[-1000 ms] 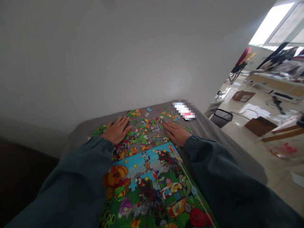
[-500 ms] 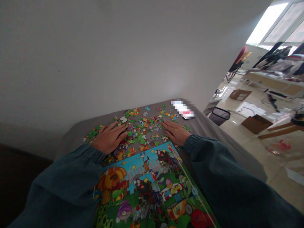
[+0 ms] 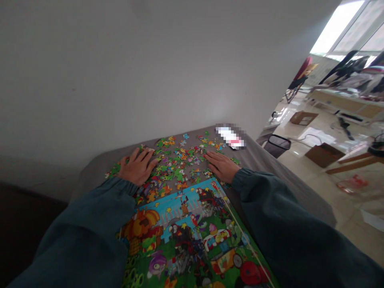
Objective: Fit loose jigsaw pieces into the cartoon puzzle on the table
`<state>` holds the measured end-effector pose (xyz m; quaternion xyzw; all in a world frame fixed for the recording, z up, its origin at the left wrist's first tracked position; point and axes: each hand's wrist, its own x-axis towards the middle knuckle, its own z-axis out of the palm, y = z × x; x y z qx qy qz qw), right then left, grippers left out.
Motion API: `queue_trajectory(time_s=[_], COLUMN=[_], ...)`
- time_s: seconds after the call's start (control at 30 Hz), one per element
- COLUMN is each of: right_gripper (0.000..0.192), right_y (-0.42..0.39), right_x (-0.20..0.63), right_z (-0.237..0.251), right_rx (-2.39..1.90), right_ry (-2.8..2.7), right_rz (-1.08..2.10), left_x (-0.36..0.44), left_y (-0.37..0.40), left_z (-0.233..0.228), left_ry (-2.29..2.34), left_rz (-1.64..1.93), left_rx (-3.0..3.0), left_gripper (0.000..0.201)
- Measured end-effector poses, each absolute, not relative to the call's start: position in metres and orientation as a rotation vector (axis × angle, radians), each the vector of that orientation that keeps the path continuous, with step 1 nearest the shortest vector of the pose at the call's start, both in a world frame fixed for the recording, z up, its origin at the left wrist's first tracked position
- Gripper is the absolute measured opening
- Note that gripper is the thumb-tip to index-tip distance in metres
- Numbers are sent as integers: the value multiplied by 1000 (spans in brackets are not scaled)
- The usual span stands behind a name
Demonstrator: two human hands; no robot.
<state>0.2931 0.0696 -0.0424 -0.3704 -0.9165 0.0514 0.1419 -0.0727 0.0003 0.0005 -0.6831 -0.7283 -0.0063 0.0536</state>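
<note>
Many small colourful puzzle pieces (image 3: 180, 162) lie scattered over the far part of a grey table (image 3: 99, 168). My left hand (image 3: 137, 168) lies flat, fingers spread, on the left side of the pile. Flat on the pile's right side rests my right hand (image 3: 221, 165), palm down. Neither hand grips a piece. Nearer to me lies a large colourful picture sheet (image 3: 192, 236) with cartoon figures, between my dark teal sleeves.
A blurred white and red object (image 3: 230, 137) lies at the table's far right corner. A plain wall stands right behind the table. To the right, on the shiny floor, are a black bin (image 3: 277, 145) and cardboard boxes (image 3: 324, 154).
My left hand has slid a little left and farther back over the pieces. The right hand has stayed almost still. The view has shifted slightly.
</note>
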Motion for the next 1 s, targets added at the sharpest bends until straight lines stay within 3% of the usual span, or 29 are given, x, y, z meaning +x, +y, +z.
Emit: queue_trajectory(time_s=[1.0], right_gripper=[58], right_y=[61], right_x=[289], right_z=[-30], right_rx=[-1071], right_ry=[-2754], right_rz=[184], left_x=[-76], left_y=[3], left_z=[-2], left_ry=[-2178], left_rz=[-107], left_rx=[-2119], left_gripper=[72])
